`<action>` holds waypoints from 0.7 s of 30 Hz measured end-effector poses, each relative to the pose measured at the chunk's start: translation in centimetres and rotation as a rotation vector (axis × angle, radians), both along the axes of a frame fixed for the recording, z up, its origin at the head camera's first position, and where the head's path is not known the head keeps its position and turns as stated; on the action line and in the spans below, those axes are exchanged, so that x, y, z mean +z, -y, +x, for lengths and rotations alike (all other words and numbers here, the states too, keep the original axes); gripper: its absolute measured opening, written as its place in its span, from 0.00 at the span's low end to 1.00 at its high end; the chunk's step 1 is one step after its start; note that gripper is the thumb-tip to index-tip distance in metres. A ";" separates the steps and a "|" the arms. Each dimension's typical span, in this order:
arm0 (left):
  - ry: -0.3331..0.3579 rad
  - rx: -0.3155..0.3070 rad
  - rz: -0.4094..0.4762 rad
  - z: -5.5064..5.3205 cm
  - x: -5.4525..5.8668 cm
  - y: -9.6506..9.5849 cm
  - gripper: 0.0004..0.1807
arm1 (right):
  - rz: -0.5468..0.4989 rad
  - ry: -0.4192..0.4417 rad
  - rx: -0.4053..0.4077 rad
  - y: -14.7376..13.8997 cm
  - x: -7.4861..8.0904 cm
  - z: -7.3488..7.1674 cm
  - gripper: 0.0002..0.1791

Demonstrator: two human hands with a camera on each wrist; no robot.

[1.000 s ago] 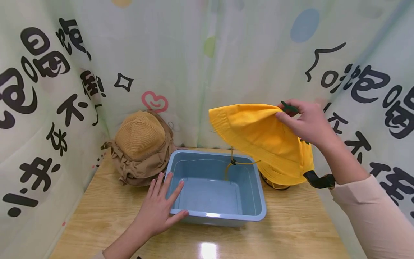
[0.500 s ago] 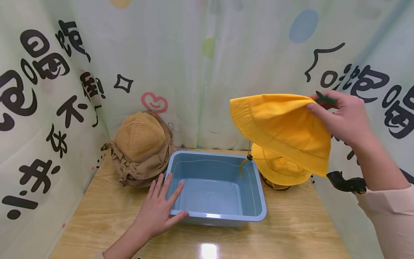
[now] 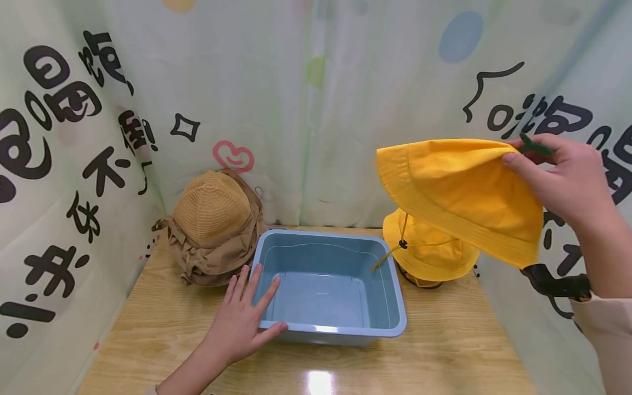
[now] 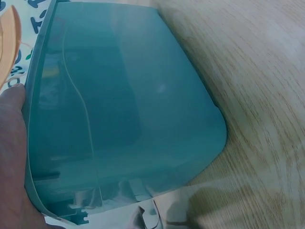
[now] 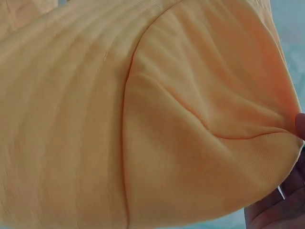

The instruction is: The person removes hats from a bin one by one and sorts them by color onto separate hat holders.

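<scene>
My right hand (image 3: 568, 178) pinches a yellow bucket hat (image 3: 459, 192) by its crown, near a green leaf-shaped tab (image 3: 535, 147), and holds it up above the table's right side. A thin cord with a black toggle (image 3: 402, 244) dangles from it. In the right wrist view the hat's stitched brim (image 5: 62, 124) and crown fill most of the picture. Spread fingers of my left hand (image 3: 237, 321) rest on the left front rim of a blue plastic basin (image 3: 340, 331). The basin's outer wall (image 4: 143, 105) takes up much of the left wrist view.
Right of the basin sits another yellow hat (image 3: 432, 255), partly behind the raised one. On the left stand a tan knitted hat (image 3: 214, 206) and a brown cloth hat (image 3: 212, 263), stacked together. A printed curtain (image 3: 340, 126) encloses the wooden table (image 3: 434, 351).
My right hand has carried the yellow hat to the right and slightly up, away from over the basin. The other yellow hat has come into fuller view. My left hand stays put.
</scene>
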State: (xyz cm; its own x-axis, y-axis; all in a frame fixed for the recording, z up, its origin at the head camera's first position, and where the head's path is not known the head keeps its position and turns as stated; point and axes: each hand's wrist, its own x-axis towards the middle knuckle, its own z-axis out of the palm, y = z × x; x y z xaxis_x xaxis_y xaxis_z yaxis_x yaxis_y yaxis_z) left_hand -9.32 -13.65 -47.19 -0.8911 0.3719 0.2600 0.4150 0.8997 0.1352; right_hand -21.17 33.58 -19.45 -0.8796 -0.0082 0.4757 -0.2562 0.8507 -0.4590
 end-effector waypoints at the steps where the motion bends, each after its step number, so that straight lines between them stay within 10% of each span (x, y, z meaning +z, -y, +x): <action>1: 0.000 -0.001 0.001 0.0 0.0 0.0 0.47 | 0.004 0.005 -0.013 -0.2 0.0 0.0 0.26; 21: 0.000 -0.002 0.014 0.1 -0.2 0.1 0.47 | 0.004 0.079 -0.273 -4.7 -1.6 -0.5 0.31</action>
State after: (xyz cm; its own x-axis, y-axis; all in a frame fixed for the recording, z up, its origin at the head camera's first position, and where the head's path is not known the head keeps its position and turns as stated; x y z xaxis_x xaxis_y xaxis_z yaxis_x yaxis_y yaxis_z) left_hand -9.26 -13.71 -47.40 -0.8901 0.3705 0.2653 0.4172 0.8968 0.1473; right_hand -21.66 38.25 -21.02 -0.8838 0.2321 0.4063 0.0189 0.8853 -0.4646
